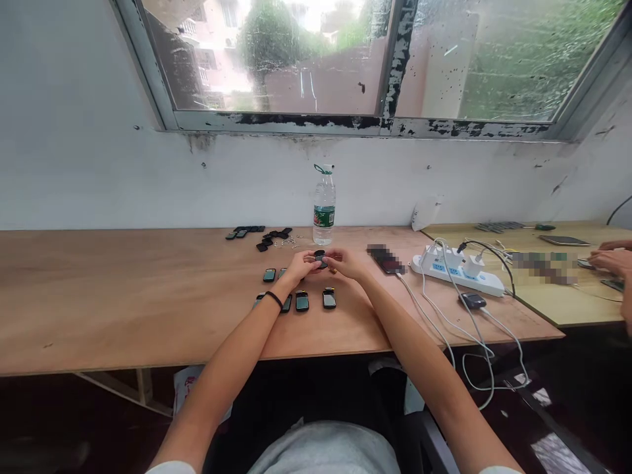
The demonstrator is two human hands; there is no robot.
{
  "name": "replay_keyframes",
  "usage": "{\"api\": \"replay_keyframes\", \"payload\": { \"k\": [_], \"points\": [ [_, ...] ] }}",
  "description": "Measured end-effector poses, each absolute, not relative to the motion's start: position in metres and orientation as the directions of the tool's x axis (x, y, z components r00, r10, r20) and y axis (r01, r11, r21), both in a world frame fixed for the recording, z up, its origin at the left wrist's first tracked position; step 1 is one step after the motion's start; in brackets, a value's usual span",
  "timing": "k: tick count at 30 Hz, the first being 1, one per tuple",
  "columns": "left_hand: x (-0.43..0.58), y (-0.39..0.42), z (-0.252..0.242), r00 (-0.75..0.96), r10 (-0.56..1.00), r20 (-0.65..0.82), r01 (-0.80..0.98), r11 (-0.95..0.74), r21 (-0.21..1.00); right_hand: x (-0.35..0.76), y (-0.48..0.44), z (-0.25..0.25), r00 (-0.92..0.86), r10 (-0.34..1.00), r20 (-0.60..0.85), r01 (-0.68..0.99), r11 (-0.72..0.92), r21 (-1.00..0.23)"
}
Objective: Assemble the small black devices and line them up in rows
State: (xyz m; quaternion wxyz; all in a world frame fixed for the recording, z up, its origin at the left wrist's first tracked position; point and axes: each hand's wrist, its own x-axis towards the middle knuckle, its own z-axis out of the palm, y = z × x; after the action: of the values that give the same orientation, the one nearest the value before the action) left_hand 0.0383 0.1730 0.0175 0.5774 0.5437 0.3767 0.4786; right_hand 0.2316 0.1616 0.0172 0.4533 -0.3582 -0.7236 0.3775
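Note:
Between both hands, just above the table, is a small black device with a grey-green face, too small to name more closely. My left hand pinches it from the left, fingers closed. From the other side my right hand grips its edge with thumb and fingers. Similar small devices lie on the wood below: one nearest the right forearm, another beside it, and one farther left. Others are partly hidden by my left wrist, which wears a black band.
A water bottle stands by the wall. Left of it are black parts with tiny loose pieces and a row of devices. To the right lie a phone, a white power strip and trailing cables. Another person's hand is far right.

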Motion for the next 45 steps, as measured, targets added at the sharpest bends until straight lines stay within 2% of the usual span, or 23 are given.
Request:
{"api": "replay_keyframes", "payload": {
  "k": [11,18,22,28,32,45],
  "points": [
    [0.035,0.174,0.016,0.357,0.934,0.013,-0.118,0.032,0.993,0.230,0.163,0.015,-0.392,0.846,0.362,0.227,0.470,-0.853],
    [0.031,0.171,0.022,0.439,0.896,-0.063,-0.147,0.140,0.979,0.225,0.166,0.010,-0.287,0.940,0.187,0.163,0.240,-0.957],
    [0.030,0.168,0.025,0.475,0.877,-0.078,-0.151,0.168,0.974,0.229,0.167,0.010,-0.296,0.945,0.142,0.139,0.190,-0.972],
    [0.031,0.166,0.026,0.403,0.912,-0.077,-0.160,0.153,0.975,0.234,0.162,0.014,-0.425,0.889,0.170,0.048,0.210,-0.977],
    [0.032,0.167,0.025,0.379,0.923,-0.071,-0.151,0.137,0.979,0.235,0.158,0.019,-0.464,0.863,0.201,0.045,0.249,-0.967],
    [0.032,0.170,0.019,0.388,0.921,-0.039,-0.107,0.087,0.991,0.227,0.171,0.003,-0.338,0.905,0.260,0.084,0.304,-0.949]
  ]
}}
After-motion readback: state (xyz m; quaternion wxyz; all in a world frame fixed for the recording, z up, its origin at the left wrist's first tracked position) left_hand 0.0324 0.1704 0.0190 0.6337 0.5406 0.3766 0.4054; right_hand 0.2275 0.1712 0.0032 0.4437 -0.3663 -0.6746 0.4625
